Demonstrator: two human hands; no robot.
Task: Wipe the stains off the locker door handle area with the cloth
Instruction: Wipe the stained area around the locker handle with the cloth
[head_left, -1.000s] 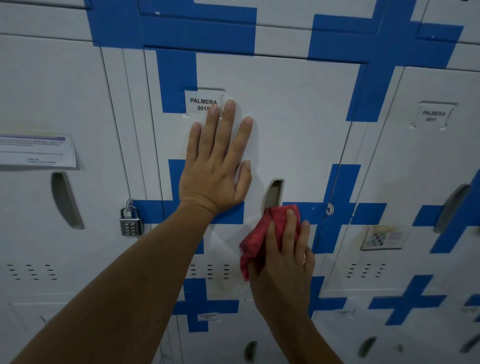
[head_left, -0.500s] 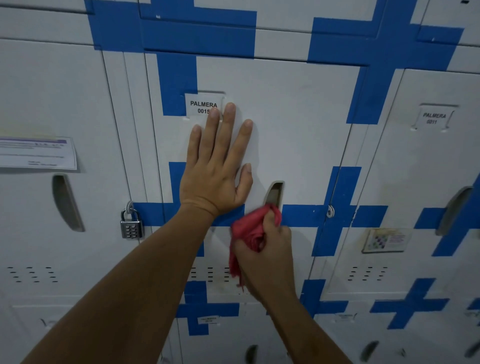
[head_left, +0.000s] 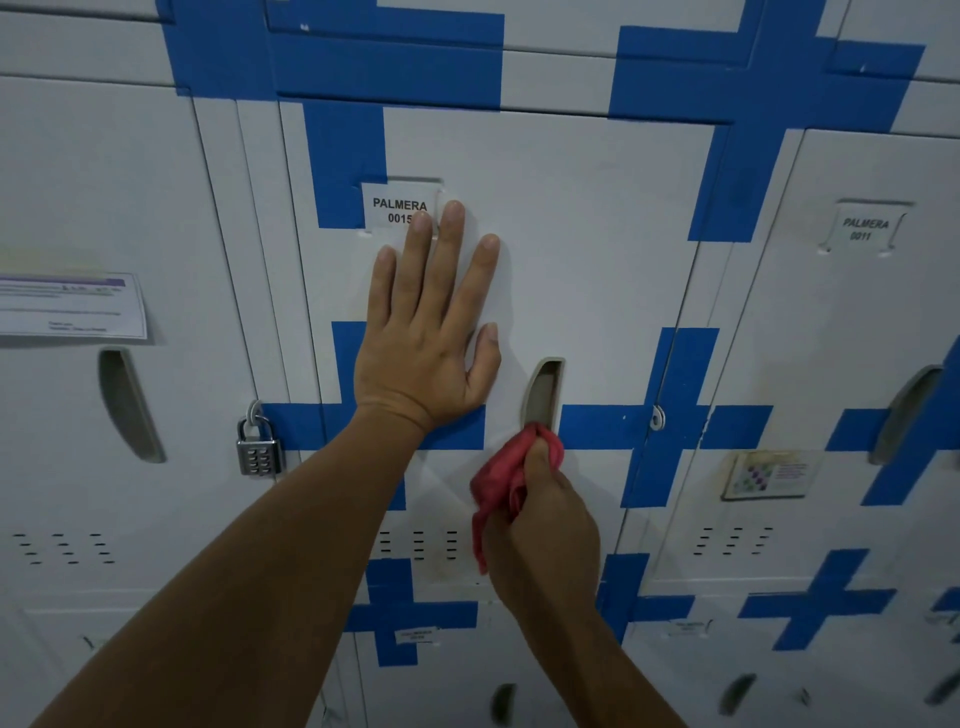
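Observation:
The white locker door (head_left: 597, 234) with blue tape crosses carries a label reading PALMERA 0015. Its recessed handle slot (head_left: 544, 387) sits just right of centre. My left hand (head_left: 431, 332) lies flat on the door with fingers spread, left of the slot. My right hand (head_left: 540, 525) grips a bunched red cloth (head_left: 511, 467) and presses its top against the door at the bottom end of the slot. A brownish stain shows below the vent slits, near the cloth's hanging tail.
A combination padlock (head_left: 257, 447) hangs at the door's left edge. A hasp ring (head_left: 657, 417) sticks out to the right of the handle. Neighbouring lockers carry a paper notice (head_left: 72, 306), a sticker (head_left: 769, 474) and their own handle slots.
My right hand slid left with the cloth below the handle slot, then came back to the right and up to the slot's lower end. My left hand stayed flat on the door.

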